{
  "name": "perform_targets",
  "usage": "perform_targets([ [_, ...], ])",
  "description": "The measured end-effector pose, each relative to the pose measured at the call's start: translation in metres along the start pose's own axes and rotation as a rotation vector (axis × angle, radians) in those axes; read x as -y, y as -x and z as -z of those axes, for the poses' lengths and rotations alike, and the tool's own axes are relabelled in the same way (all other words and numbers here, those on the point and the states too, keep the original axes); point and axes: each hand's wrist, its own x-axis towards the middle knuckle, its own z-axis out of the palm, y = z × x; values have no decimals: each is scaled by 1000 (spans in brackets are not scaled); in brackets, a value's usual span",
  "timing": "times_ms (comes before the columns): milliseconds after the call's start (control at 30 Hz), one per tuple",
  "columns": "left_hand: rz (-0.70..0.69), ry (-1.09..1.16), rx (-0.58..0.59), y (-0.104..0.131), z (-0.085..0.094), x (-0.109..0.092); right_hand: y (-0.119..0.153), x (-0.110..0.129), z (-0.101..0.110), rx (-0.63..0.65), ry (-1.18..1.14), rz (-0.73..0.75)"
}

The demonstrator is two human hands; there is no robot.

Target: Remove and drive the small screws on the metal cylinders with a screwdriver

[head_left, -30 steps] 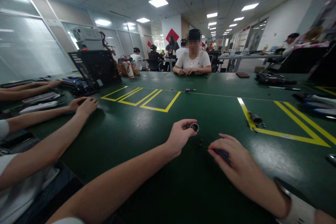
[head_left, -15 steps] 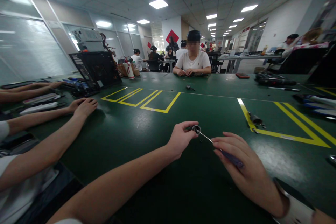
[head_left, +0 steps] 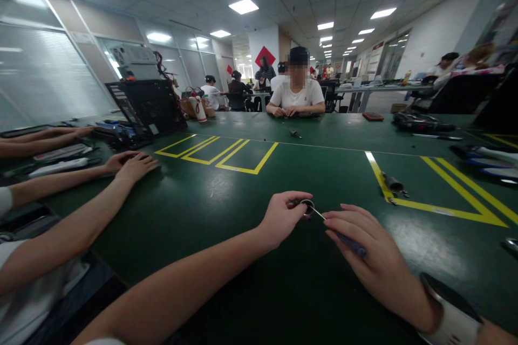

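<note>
1. Left hand (head_left: 281, 220), one; fingers (head_left: 298, 194) clenched on a round metal part (head_left: 308, 203); the part is held just above or at the green bench (head_left: 226, 210), which of these I cannot tell; its rim shows beyond the thumb.
2. Right hand (head_left: 374, 250), one; fingers (head_left: 340, 219) grasping a screwdriver (head_left: 351, 244); purple-blue handle partly hidden by the hand; thin bright shaft slanting up to the round metal part, its tip at the opening; depth inside cannot be told.
3. Watch (head_left: 451, 296), one; dark face, pale strap; worn on the right wrist.
4. Metal cylinder (head_left: 392, 182), one, dark; lying on its side by the yellow tape (head_left: 441, 211) at the right; small pieces (head_left: 405, 194) close to its open end; another small piece (head_left: 392, 201) at the tape's corner.
5. Small dark part (head_left: 295, 133), one; on the bench, well apart from both hands, toward the far side.
6. Computer case (head_left: 149, 102), one, black, open-framed; at the left of the bench, a metal box (head_left: 131, 55) on top.
7. Persons nearby: one (head_left: 298, 91) seated opposite, white shirt, dark cap; another's hands (head_left: 135, 165) resting together on the bench at the left.
</note>
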Motion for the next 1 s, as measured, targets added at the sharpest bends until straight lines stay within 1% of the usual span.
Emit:
perform_targets([
  [367,-53,-50,7,-2,3,3,-6,8,6,-26,26,72],
  [467,-48,-57,11,-2,3,3,-5,9,5,-8,9,62],
  [533,-46,-53,1,-3,4,4,-4,9,4,-8,-36,24],
  [600,-52,-42,-18,-5,5,5,-4,8,3,-52,-102,-86],
  [633,-50,-38,-32,-6,6,5,-5,6,3,-77,-143,-183],
  [700,-33,-36,-78,-8,8,3,-8,3,3,-100,-248,-438],
  [767,7,-21,-123,-9,10,-1,-11,-3,2,-78,-380,-671],
  [800,26,-8,-143,-9,10,-3,-12,-6,1,-64,-444,-752],
  [833,41,5,-159,-9,10,-5,-12,-9,0,-57,-495,-808],
  [900,53,22,-168,-9,10,-7,-11,-14,-3,-51,-556,-870],
  [1000,47,16,-156,-10,10,-5,-8,-19,-7,-49,-587,-896],
])
